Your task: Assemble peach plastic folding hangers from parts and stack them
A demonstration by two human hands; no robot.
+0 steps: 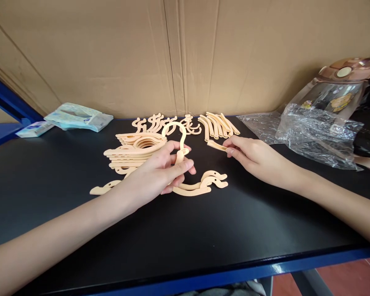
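Observation:
My left hand (160, 172) is closed round the stem of a peach plastic hanger hook (176, 133), whose curved top stands above my fingers. Under that hand lie hanger arm pieces (200, 186) flat on the black table (185, 230). My right hand (253, 158) pinches a short peach bar piece (216, 145) at its right end, just in front of a row of curved peach bars (217, 124). A stack of hanger bodies (135, 150) lies left of my left hand, and several loose hooks (160, 121) lie behind it.
Crumpled clear plastic wrap (314, 129) and a bottle with a pink lid (342, 84) sit at the right. Two tissue packs (77, 116) lie at the back left. A cardboard wall (185, 53) stands behind the table, whose blue front edge (265, 269) runs near me.

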